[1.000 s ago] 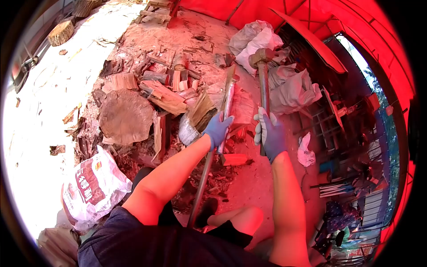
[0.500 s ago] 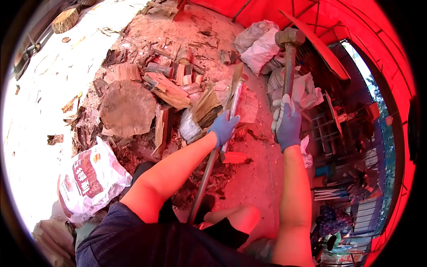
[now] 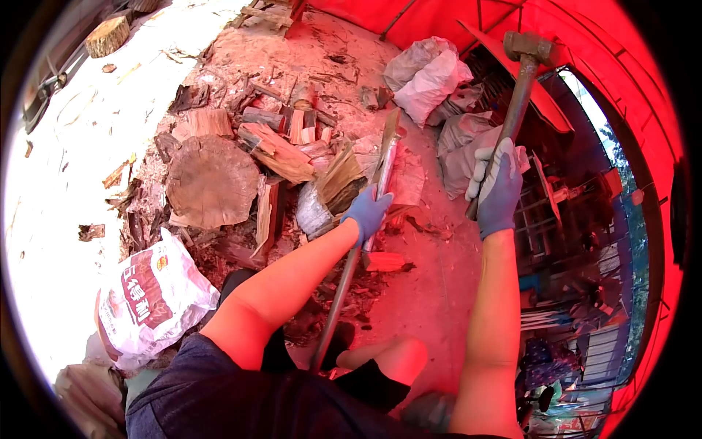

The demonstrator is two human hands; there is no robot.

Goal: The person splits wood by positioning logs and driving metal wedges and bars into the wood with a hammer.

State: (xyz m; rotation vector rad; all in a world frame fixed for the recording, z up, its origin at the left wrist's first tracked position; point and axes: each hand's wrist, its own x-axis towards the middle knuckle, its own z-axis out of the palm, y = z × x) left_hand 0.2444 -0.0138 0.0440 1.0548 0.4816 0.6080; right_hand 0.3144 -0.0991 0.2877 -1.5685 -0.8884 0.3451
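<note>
My right hand (image 3: 498, 184), in a blue glove with pale fingers, is wrapped round the wooden handle of a sledgehammer (image 3: 518, 106). Its metal head points up and away at the upper right, and the handle's end sticks out below my fist. My left hand (image 3: 368, 212), gloved too, grips a long metal bar (image 3: 337, 307) that slants from near my legs up past a split log (image 3: 341, 179). The bar's upper part is shiny; a thin wooden strip (image 3: 386, 146) lies along it, and I cannot tell whether they touch.
A round chopping block (image 3: 210, 181) stands at left among split firewood (image 3: 276, 150) and bark chips. A printed white sack (image 3: 153, 296) sits near my left side. Pale sacks (image 3: 431, 80) lie ahead, and a cluttered rack (image 3: 541, 219) lines the right under a red canopy (image 3: 439, 18).
My right hand has moved right and slightly down, and the sledgehammer has tilted rightward with it. The handle's end now shows below the fist. My left hand and the bar are nearly still.
</note>
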